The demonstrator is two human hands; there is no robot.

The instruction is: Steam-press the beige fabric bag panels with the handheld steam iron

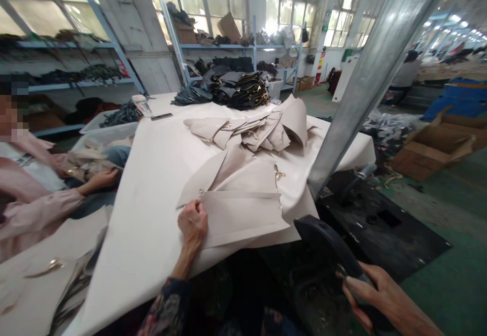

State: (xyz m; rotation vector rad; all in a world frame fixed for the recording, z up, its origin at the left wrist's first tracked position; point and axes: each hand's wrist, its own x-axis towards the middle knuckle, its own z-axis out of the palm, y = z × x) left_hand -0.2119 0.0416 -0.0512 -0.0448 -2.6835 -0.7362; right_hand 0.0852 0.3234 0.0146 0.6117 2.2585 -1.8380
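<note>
On the white-covered table (144,173), a beige bag panel (243,217) of leather-like sheet lies with its upper part folded back. My left hand (193,224) is closed, pinching the panel's left edge beside a small metal ring. Gold-coloured metal hardware (279,173) shows near the panel's right side. At the lower right, my right hand (384,295) is wrapped round the handle of a black curved hand tool (327,242); its exact kind is unclear. The tool's broad front end is just right of the panel, off the table edge. Part of its grip is hidden by my fingers.
More beige panels (258,128) are heaped behind, with a dark stack (239,90) farther back. A slanted metal post (361,82) stands at the table's right. At left, a seated person (34,194) handles beige pieces. Cardboard boxes (429,148) sit on the floor at right.
</note>
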